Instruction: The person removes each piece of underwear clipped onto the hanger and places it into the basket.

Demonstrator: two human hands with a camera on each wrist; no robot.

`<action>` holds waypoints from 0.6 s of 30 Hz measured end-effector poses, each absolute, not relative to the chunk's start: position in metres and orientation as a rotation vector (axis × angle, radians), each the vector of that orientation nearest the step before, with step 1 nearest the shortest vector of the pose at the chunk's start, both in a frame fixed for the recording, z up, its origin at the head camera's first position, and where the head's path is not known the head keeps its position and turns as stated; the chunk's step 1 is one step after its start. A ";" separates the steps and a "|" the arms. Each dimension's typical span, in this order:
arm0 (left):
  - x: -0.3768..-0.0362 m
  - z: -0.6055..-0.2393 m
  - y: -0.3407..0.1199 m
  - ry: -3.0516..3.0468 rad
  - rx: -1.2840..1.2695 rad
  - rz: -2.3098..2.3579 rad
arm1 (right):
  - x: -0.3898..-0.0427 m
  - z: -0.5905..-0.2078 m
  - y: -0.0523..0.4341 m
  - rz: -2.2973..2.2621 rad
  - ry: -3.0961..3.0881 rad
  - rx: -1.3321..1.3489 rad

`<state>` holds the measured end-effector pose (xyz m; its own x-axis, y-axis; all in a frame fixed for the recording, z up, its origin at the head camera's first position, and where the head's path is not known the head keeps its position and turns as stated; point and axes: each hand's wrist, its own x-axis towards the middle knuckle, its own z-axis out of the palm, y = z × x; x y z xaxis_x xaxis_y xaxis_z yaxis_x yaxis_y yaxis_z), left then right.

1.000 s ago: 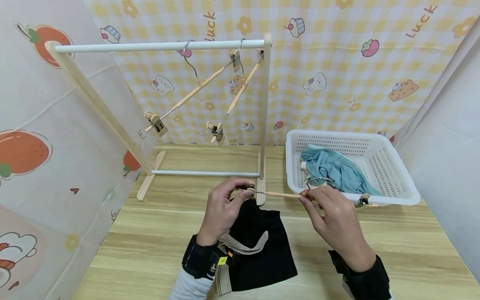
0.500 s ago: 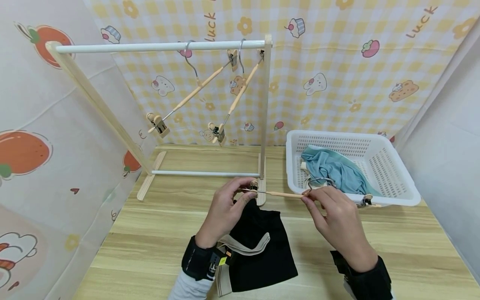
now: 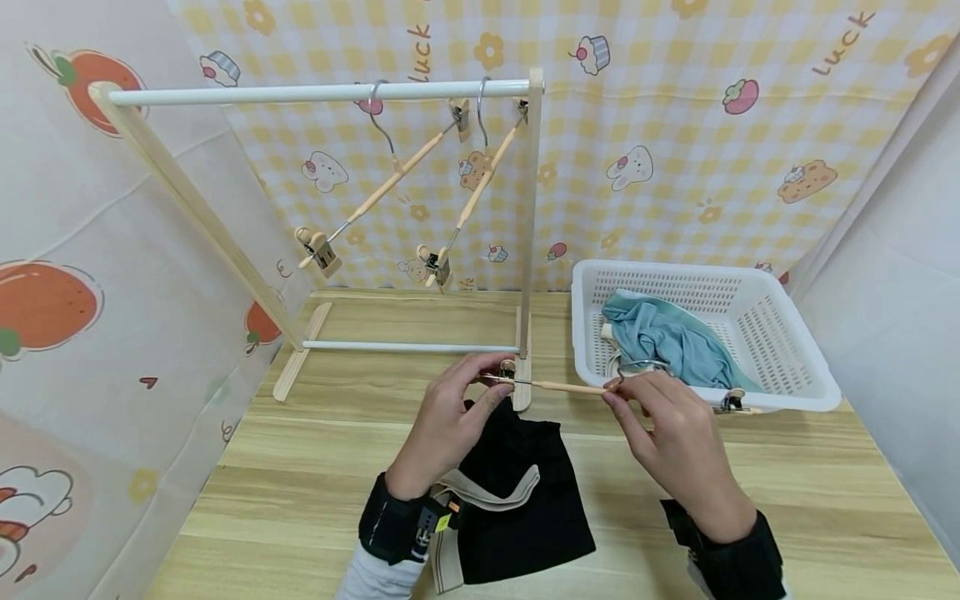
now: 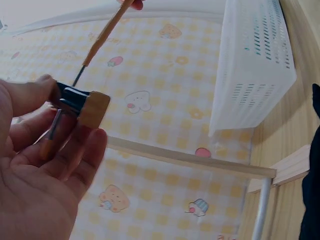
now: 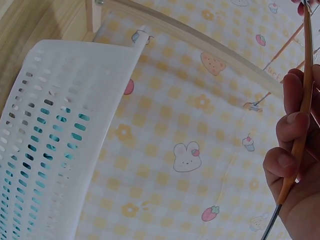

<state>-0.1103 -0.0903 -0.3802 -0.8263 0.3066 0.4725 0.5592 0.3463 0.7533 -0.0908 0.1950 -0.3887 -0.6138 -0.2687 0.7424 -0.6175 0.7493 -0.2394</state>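
Note:
Both hands hold a wooden clip hanger [image 3: 566, 387] level above the table. My left hand [image 3: 450, 417] pinches the clip [image 4: 82, 102] at its left end; in the left wrist view the thumb is on one side and the fingers curl beneath. My right hand [image 3: 671, 442] grips the bar near its middle, fingers curled round the wood [image 5: 301, 135] in the right wrist view. The hanger's other clip [image 3: 733, 402] sticks out to the right, by the basket's front rim. Below the hands lies a folded black garment [image 3: 536, 533] with beige trim [image 3: 491, 497].
A small rack [image 3: 315, 93] with a white top rail stands at the back left. Two clip hangers [image 3: 397, 175] hang from it. At the right, a white perforated basket [image 3: 795, 350] holds a blue cloth [image 3: 671, 337].
The left-end clip has turned upright and shifted slightly right, with the left hand's fingers following. The hanger's hook has tipped a little lower. The right hand has barely moved.

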 end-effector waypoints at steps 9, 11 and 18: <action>-0.103 -0.365 -0.084 -2.357 -0.791 -1.214 | -0.090 -0.388 0.195 0.646 -2.241 0.669; -0.100 -0.360 -0.081 -2.357 -0.796 -1.117 | -0.090 -0.388 0.195 0.644 -2.244 0.673; -0.095 -0.346 -0.066 -2.288 -0.906 -0.893 | -0.090 -0.387 0.192 0.685 -2.273 0.697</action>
